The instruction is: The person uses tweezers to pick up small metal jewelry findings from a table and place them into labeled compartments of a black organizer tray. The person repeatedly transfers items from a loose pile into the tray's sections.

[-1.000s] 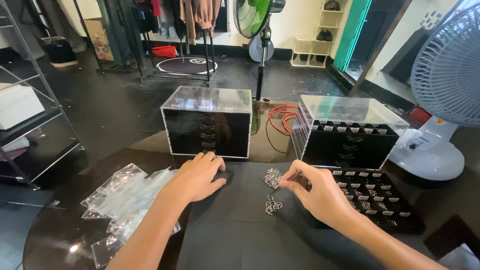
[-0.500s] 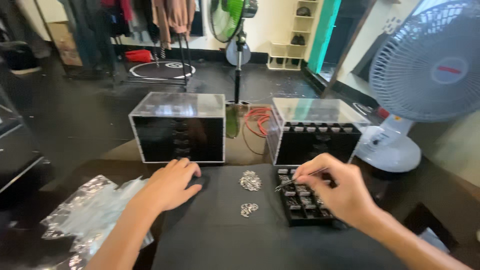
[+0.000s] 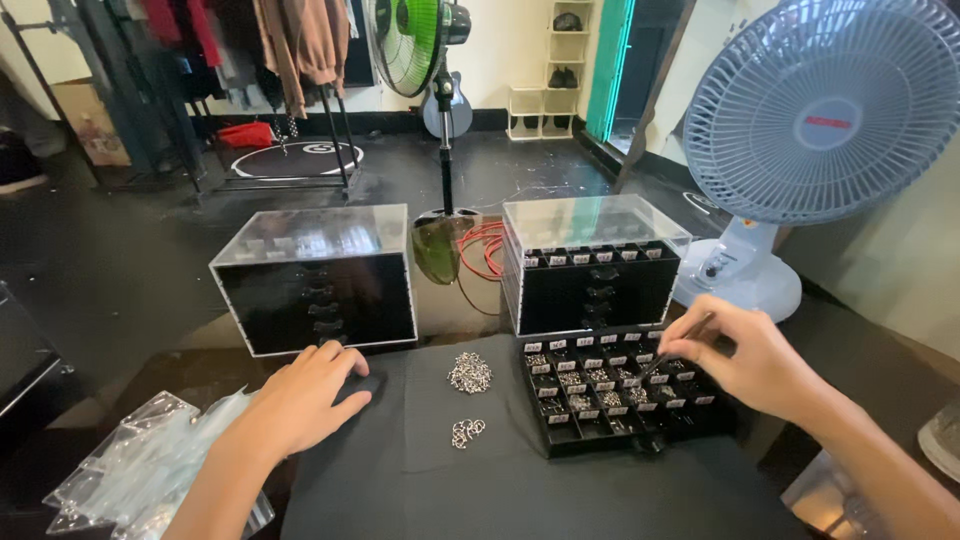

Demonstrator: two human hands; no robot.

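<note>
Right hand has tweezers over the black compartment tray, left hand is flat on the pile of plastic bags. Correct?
Not quite. In the head view the left hand rests flat on the dark cloth mat, not on the plastic bags, which lie apart to its left. The right hand does hold tweezers over the black compartment tray.

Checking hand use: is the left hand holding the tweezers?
No; the left hand lies flat on the dark mat, while the right hand holds the tweezers over the compartment tray.

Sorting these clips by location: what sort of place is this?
Probably a small shop or studio that handles jewellery parts. A compartment tray of tiny metal pieces sits before clear-topped drawer boxes, with a clothes rack and floor fan behind.
</note>
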